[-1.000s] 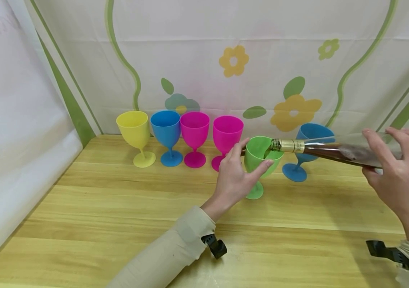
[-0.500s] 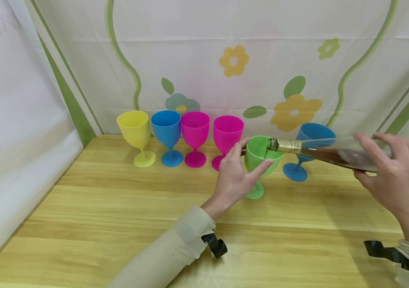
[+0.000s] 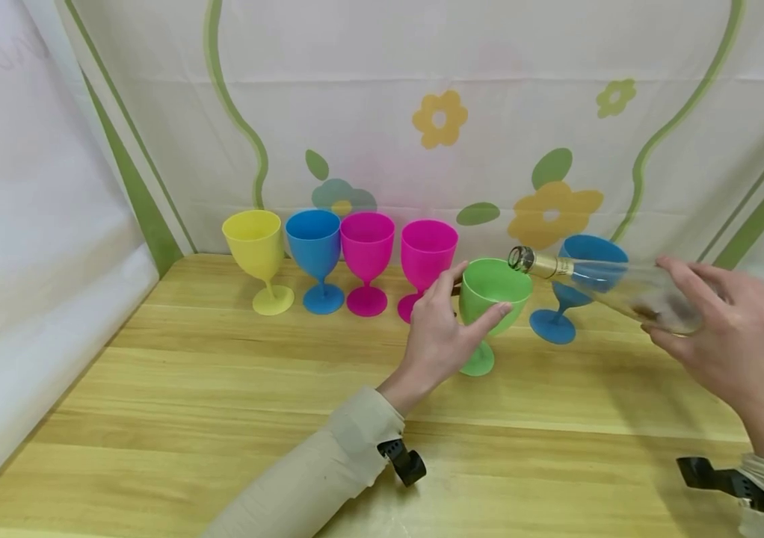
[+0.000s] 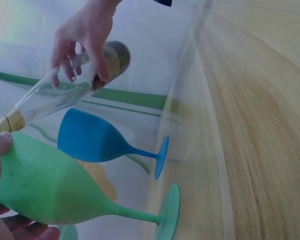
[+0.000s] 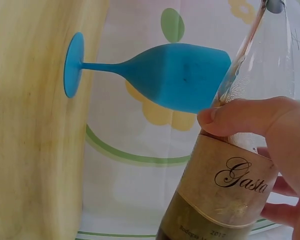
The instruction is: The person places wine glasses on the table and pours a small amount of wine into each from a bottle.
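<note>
Green goblet (image 3: pixel 495 290), upright — within left hand (image 3: pixel 442 335)

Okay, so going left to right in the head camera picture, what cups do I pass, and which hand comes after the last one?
Yellow cup, first blue cup, first pink cup, second pink cup, green cup, second blue cup, then the right hand.

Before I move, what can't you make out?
Green cup, head view: near wall hides how full it is.
Right pink cup, head view: foot partly behind left hand.
Bottle, right wrist view: base cut off by lower edge.
Label, right wrist view: small print partly blurred.
</note>
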Demonstrator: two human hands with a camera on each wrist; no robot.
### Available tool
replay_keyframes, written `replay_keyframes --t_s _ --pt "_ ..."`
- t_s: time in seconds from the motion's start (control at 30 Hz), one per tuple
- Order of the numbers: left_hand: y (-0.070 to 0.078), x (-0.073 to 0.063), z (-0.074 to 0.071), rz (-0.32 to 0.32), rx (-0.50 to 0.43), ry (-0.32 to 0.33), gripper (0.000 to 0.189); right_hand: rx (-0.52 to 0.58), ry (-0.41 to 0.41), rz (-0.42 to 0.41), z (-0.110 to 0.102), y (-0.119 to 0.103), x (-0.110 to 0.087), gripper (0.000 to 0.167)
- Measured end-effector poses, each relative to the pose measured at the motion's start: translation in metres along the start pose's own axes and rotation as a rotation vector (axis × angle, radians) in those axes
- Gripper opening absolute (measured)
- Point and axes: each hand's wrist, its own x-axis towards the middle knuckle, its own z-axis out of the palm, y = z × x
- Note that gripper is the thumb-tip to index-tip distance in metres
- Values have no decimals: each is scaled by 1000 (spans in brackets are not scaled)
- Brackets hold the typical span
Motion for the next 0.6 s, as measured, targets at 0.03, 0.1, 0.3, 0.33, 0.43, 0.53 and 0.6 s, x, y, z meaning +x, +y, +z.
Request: replay_keyframes --t_s 0.03,0.1,0.3,0.33,0.43,0.53,0.6 --pt "0 0 0 3 -4 -1 80 -1 6 9 1 0 -1 90" --pt "0 0 0 11 -5 -3 80 -7 11 27 2 0 -2 100" --pt "-1 1 -1 29 26 -7 80 7 -45 103 1 0 -3 106" --pt "-1 2 -1 32 27 -8 80 26 -61 115 1 1 -4 107" --pt "-1 3 -1 35 39 -10 80 95 -122 150 2 5 -5 103" --pt "-1 3 -1 40 40 -13 80 148 -180 200 4 8 -8 100" --pt "0 4 -1 43 35 -19 79 174 -186 225 7 9 -11 100"
